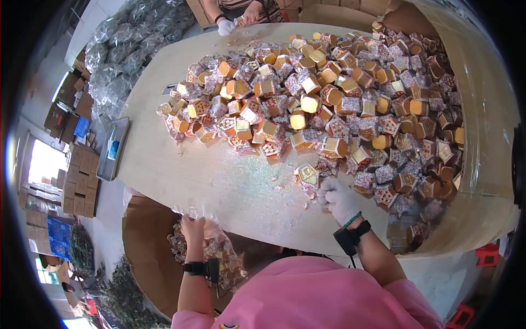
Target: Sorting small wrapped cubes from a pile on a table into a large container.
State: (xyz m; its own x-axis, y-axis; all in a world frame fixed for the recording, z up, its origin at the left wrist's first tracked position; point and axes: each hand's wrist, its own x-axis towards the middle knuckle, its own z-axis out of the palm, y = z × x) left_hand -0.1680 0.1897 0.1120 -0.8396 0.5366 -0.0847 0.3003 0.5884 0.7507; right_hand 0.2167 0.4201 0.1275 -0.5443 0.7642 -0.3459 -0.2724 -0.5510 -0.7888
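Note:
My left hand (pixel 193 229), bare, is closed on the rim of a clear plastic bag (pixel 229 253) just off the table's near edge. Small house-shaped ornaments show inside or beneath the plastic. On the table, my right hand (pixel 341 204), in a white glove, has its fingers drawn together; what they pinch, if anything, is hidden. Just beyond those fingertips lies a tan and white house ornament (pixel 308 174), and I cannot tell whether they touch it. A big heap of similar ornaments (pixel 329 93), orange-brown, gold and glittery white, spreads across the table.
Glitter and crumbs lie on the pale table (pixel 164 170). A cardboard box (pixel 145 241) stands below the near edge; a tall cardboard wall (pixel 487 137) bounds the right. Across the table is another person's gloved hand (pixel 225 27). A metal tray (pixel 114 148) sits at left.

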